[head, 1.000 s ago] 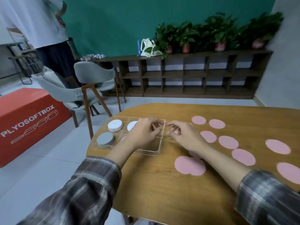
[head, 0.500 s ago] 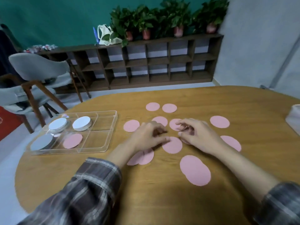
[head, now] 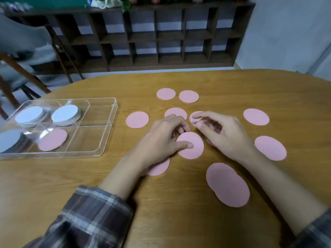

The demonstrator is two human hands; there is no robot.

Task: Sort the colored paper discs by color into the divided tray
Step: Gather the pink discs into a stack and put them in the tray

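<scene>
Head view looks down on an oval wooden table (head: 179,203) with a warm, fine grain. On it sits a clear plastic tray (head: 107,133), rectangular with rounded corners and thin dividers. Flat, matte pink paper discs lie loose on the wood to the right of the tray.

Inside the tray, two stacks of white discs (head: 65,115) fill the far compartments, a third pale stack (head: 9,140) sits in the near left one, and a single pink disc (head: 53,139) lies flat in the near middle compartment. The compartments on the tray's right end hold nothing.

The left hand (head: 161,140), just right of the tray, rests palm down with fingers curled loosely; its thumb tip presses on the left part of a pink disc (head: 192,146) that lies flat on the wood, and the fingers arch over its far edge. Whether that disc is pinched or only pressed cannot be told. Another pink disc (head: 161,167) lies partly under this wrist.

The right hand (head: 225,135), farther from the tray, has thumb and forefinger closed together on the edge of a small pink disc (head: 194,117), which tilts up off the table at the fingertips.

Two overlapping pink discs (head: 227,185) lie near the right forearm, farther from the tray than either hand. Both sleeves (head: 93,215) are grey plaid flannel.
</scene>
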